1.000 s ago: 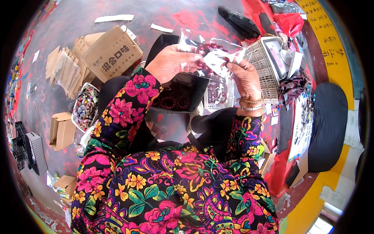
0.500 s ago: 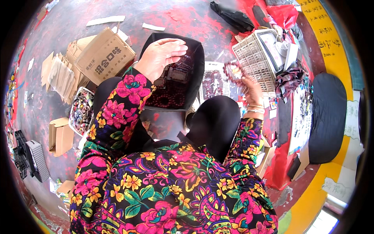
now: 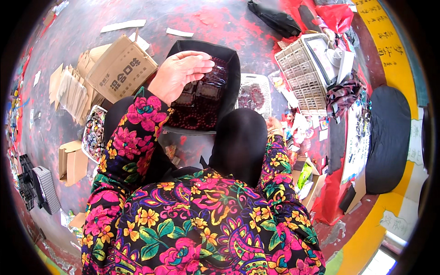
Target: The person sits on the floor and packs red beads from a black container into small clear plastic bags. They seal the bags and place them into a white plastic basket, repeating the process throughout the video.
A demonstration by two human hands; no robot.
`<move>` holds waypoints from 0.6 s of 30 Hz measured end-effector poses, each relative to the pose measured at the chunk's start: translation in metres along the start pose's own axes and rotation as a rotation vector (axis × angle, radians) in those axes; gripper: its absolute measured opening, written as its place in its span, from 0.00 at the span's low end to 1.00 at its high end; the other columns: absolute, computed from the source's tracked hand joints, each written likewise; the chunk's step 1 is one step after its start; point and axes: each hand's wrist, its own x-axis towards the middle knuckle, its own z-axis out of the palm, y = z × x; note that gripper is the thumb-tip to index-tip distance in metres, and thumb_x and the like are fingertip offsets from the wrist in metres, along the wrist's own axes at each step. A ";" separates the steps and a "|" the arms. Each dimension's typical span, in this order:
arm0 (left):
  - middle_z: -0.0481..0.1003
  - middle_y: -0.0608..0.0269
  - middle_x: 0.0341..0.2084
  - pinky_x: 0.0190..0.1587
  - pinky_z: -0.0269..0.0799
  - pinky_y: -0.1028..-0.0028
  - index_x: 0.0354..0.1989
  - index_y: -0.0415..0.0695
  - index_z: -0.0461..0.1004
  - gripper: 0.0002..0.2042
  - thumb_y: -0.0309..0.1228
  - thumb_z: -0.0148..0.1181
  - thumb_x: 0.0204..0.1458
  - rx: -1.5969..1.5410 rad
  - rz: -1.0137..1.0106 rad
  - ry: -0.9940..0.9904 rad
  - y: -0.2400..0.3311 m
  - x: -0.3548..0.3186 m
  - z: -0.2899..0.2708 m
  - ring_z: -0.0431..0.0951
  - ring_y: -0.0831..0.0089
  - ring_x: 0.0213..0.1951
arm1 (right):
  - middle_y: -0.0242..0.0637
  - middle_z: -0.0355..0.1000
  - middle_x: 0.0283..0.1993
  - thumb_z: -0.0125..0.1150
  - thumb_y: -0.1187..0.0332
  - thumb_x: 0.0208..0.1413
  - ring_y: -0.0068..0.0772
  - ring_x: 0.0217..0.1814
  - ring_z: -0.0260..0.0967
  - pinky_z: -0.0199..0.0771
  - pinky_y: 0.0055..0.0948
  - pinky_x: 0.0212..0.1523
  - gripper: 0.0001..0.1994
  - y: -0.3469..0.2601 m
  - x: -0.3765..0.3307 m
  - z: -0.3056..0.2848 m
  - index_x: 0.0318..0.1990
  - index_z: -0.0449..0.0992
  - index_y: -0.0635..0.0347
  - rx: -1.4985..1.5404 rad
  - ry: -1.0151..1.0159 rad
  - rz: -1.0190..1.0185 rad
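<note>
black tray of dark red beads, upper centre, on red-stained grey floor.
left hand flat over it, fingers loosely spread, gripping nothing; right hand mostly hidden, grip unclear; cardboard box upper left.

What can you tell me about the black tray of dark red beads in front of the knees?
The black rectangular tray looks like thin plastic with raised walls. It sits on the floor ahead of the person's knees, heaped with dark red beads and a few clear flat packets of them. The left hand hovers over its left side, fingers on a packet.
</note>
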 end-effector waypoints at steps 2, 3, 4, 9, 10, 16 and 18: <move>0.75 0.57 0.39 0.43 0.70 0.77 0.43 0.38 0.72 0.11 0.31 0.52 0.55 0.026 0.014 0.025 0.002 -0.004 -0.003 0.76 0.72 0.42 | 0.52 0.70 0.33 0.51 0.70 0.54 0.44 0.27 0.71 0.75 0.34 0.24 0.14 0.027 0.011 -0.006 0.44 0.62 0.71 -0.038 0.027 0.072; 0.75 0.57 0.40 0.43 0.70 0.77 0.43 0.38 0.72 0.12 0.31 0.51 0.55 0.040 0.025 0.033 0.003 -0.006 -0.005 0.75 0.72 0.42 | 0.52 0.70 0.33 0.50 0.71 0.53 0.44 0.27 0.71 0.74 0.34 0.23 0.14 0.038 0.009 -0.008 0.44 0.62 0.71 -0.019 0.050 0.040; 0.75 0.57 0.40 0.43 0.70 0.77 0.43 0.38 0.72 0.12 0.32 0.51 0.55 0.054 0.034 0.039 0.004 -0.008 -0.006 0.75 0.72 0.42 | 0.51 0.70 0.32 0.49 0.71 0.53 0.44 0.27 0.71 0.74 0.34 0.23 0.13 0.045 0.008 -0.009 0.43 0.63 0.71 -0.004 0.062 0.019; 0.75 0.55 0.40 0.44 0.69 0.77 0.43 0.37 0.71 0.13 0.34 0.49 0.57 -0.034 0.095 -0.036 0.002 -0.001 -0.007 0.75 0.72 0.42 | 0.48 0.69 0.29 0.47 0.71 0.51 0.40 0.23 0.67 0.68 0.33 0.20 0.10 -0.016 0.001 -0.054 0.37 0.66 0.70 0.000 -0.190 0.069; 0.75 0.55 0.40 0.44 0.69 0.77 0.43 0.36 0.71 0.14 0.34 0.49 0.57 0.007 0.118 0.035 0.003 -0.009 -0.017 0.75 0.72 0.42 | 0.46 0.70 0.29 0.46 0.71 0.51 0.38 0.19 0.64 0.64 0.31 0.18 0.10 -0.010 -0.028 0.018 0.37 0.68 0.70 0.045 -0.037 -0.097; 0.76 0.51 0.36 0.41 0.70 0.75 0.23 0.44 0.69 0.14 0.37 0.47 0.58 -0.082 0.203 0.211 0.006 0.001 -0.038 0.76 0.67 0.40 | 0.38 0.74 0.35 0.53 0.67 0.56 0.29 0.38 0.72 0.72 0.22 0.40 0.10 -0.100 -0.243 0.174 0.40 0.72 0.66 -0.078 -0.631 -0.670; 0.76 0.50 0.35 0.40 0.70 0.75 0.20 0.45 0.67 0.15 0.38 0.47 0.58 -0.149 0.225 0.284 0.006 0.002 -0.049 0.76 0.67 0.39 | 0.35 0.75 0.38 0.50 0.64 0.58 0.26 0.38 0.72 0.67 0.22 0.40 0.11 -0.090 -0.318 0.218 0.41 0.74 0.60 -0.345 -0.721 -0.912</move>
